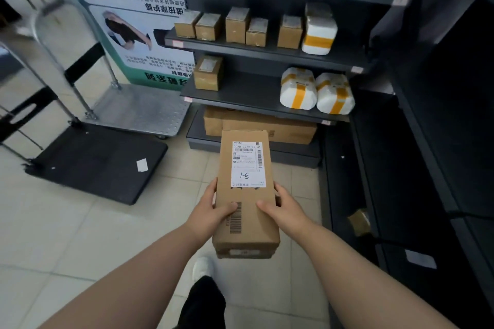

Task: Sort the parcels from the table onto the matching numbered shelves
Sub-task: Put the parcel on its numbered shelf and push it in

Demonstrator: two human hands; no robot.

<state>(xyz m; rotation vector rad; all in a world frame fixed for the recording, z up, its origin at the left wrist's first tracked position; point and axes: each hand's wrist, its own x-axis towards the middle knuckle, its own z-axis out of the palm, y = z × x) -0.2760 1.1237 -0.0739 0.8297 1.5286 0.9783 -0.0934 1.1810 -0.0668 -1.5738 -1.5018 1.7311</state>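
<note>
A long brown cardboard parcel [245,195] is held flat in front of me, its white label handwritten "8-1". My left hand [211,208] grips its left side with the thumb on top. My right hand [283,208] grips its right side the same way. Ahead stands a dark shelf unit [254,93] with small tags on the shelf edges. Its tiers hold small brown boxes [235,25], a single brown box [208,72] and white padded parcels with yellow tape [316,92]. A large flat carton [262,125] lies on the bottom tier.
Two flatbed trolleys stand at the left: a black one [99,163] near me, a silver one [141,109] behind it. A printed banner [139,21] leans beside the shelves. Another dark shelf unit [427,141] runs along the right, with a small brown box [359,222] low down. The floor is tiled.
</note>
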